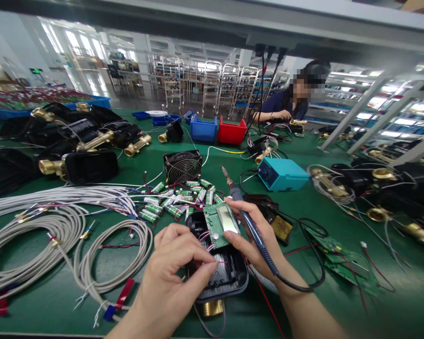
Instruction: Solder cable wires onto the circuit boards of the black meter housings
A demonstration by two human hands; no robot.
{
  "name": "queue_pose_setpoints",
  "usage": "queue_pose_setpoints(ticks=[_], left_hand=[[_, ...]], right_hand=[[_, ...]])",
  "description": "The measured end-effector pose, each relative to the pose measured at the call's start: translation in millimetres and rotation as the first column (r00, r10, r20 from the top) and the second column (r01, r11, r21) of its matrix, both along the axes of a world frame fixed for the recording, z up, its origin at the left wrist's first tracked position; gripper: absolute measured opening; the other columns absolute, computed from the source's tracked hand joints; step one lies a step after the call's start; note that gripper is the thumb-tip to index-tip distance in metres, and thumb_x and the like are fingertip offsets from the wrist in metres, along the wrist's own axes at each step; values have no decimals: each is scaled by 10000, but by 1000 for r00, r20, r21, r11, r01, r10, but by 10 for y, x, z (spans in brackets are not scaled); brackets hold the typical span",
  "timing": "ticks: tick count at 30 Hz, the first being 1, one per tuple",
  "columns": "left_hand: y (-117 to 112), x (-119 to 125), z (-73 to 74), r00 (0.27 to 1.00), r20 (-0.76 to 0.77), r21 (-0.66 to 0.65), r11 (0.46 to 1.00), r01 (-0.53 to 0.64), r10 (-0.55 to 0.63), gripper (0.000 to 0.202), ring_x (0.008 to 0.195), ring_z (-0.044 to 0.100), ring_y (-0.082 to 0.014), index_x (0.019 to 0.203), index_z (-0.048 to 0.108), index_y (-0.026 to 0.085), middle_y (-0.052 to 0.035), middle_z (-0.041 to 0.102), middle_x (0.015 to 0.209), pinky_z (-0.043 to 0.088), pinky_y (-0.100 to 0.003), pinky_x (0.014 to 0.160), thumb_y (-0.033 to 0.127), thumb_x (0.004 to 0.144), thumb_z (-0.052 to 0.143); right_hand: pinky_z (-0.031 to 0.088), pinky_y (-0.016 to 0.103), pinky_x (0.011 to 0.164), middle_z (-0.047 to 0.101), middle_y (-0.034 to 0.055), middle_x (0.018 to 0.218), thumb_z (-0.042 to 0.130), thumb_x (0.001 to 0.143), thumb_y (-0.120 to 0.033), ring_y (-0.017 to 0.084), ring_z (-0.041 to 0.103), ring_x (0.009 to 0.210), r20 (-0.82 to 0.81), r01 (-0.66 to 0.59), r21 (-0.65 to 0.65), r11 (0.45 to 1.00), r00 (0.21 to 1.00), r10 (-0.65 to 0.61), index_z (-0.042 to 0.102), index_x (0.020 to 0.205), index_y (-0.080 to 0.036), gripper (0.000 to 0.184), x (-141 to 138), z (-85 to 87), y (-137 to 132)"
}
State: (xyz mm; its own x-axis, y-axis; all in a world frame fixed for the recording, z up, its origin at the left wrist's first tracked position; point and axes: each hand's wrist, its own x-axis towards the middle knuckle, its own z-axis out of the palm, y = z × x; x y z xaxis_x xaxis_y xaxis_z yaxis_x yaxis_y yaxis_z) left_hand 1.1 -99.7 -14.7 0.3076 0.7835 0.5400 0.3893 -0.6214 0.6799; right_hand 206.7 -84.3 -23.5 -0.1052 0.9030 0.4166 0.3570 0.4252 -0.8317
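My right hand [265, 247] is closed around a soldering iron [250, 221], its tip pointing up and away. The same hand grips the edge of a green circuit board [212, 226] with a small display. This board is tilted over an open black meter housing [240, 282], which has a brass fitting [213, 308] at its near end. Over the housing, my left hand [176, 266] pinches a thin red wire [222, 262] between thumb and forefinger. Several thin wires [205, 237] run from under the board; where they end is hidden.
Green-white batteries [169, 200] and a fan [183, 167] lie beyond the housing. Cable coils [118, 256] are at left; a teal soldering station [284, 174], sponge [281, 228] and spare boards [346, 266] at right. A co-worker [286, 103] sits across the bench.
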Motion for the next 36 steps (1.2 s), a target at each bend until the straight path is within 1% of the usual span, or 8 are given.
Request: queue_pose_setpoints(ticks=[4,8,14,18,22,25,29,36], left_hand=[[38,24,-29,998,-34,58,997,-57,59,168,775,560,-206,731,699,267,39,670,681,375,-370,770,138,839,699],[48,24,-53,993,29,-2,993,-114,114,152,826,592,-206,738,701,261,17,669,784,411,-352,764,159,850,684],[28,17,-93,989,62,34,990,-140,138,156,869,635,-204,756,672,256,36,732,826,421,-384,858,142,863,666],[-2,16,-124,986,48,64,984,-164,161,161,879,651,-216,766,677,259,33,758,820,423,-408,874,128,859,660],[-27,30,-152,981,82,30,983,-179,176,155,892,654,-225,763,683,254,18,754,805,448,-411,857,138,861,652],[-28,46,-167,975,118,7,982,-188,186,153,904,650,-224,769,688,250,9,751,804,473,-395,835,139,865,646],[-17,66,-166,973,136,8,982,-189,187,160,892,644,-213,758,680,245,13,747,787,489,-374,819,128,862,644],[-13,88,-143,974,144,5,984,-180,177,165,871,639,-209,742,673,237,11,745,772,499,-366,789,122,857,643]], right_hand=[[488,452,1082,634,101,1364,711,876,-339,263,617,1237,25,15,22,1000,1000,-16,571,1277,-259,432,-3,26,-8],[516,433,1048,640,108,1345,676,905,-331,256,641,1203,9,62,64,996,998,-63,559,1317,-249,436,-1,12,-7],[544,460,999,723,62,1211,560,990,-281,240,708,1101,-210,275,190,942,949,-235,622,1259,-291,276,24,-15,-22],[530,546,994,749,54,1067,516,1005,-296,263,747,995,-373,383,284,879,889,-267,597,1293,-278,300,27,38,-27],[620,457,735,733,53,925,554,964,-321,234,762,752,-548,495,330,803,793,-264,686,1086,-211,211,15,131,-25],[525,315,442,669,20,677,583,902,-355,168,644,474,-642,573,291,766,711,-288,707,873,-169,225,23,200,-34],[342,236,329,567,-11,533,566,826,-375,115,485,355,-710,601,140,787,615,-343,650,659,-183,268,56,255,-45],[380,258,431,550,-4,512,562,805,-313,139,512,464,-664,543,135,829,671,-331,628,577,-203,261,32,212,-48]])
